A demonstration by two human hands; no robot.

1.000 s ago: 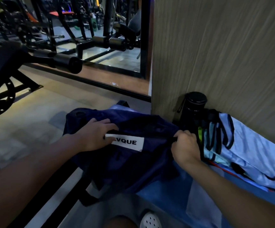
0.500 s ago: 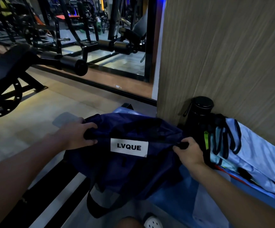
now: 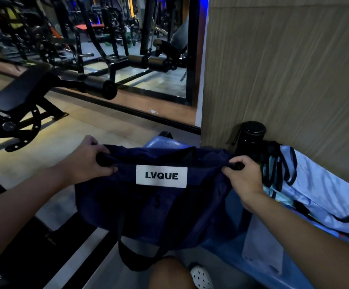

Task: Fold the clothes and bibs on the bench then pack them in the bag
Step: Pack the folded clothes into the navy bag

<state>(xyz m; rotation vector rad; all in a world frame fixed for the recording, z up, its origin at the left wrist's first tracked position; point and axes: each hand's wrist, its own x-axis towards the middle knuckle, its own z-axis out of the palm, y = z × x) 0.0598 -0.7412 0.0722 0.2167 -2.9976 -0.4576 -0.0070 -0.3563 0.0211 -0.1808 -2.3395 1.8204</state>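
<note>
A second ago the left hand lay nearer the middle of the dark navy fabric bag, covering part of its white label. It has since slid out to the bag's left end, and the lettering now reads in full. Both hands have their fingers curled tight round the bag's top edge, the right hand clamped on the opposite end, so the cloth is stretched between them at the left end of the blue-topped bench. That looks like readying the bag for packing, yet the light-blue bibs with black trim lie heaped and unfolded against the wall just beside the right hand, so the folding is not yet done. In the dim light it is hard to say whether the bag's mouth is open. A black cylindrical bottle stands at the heap's far end, and a grey cloth lies on the bench beside the right forearm.
</note>
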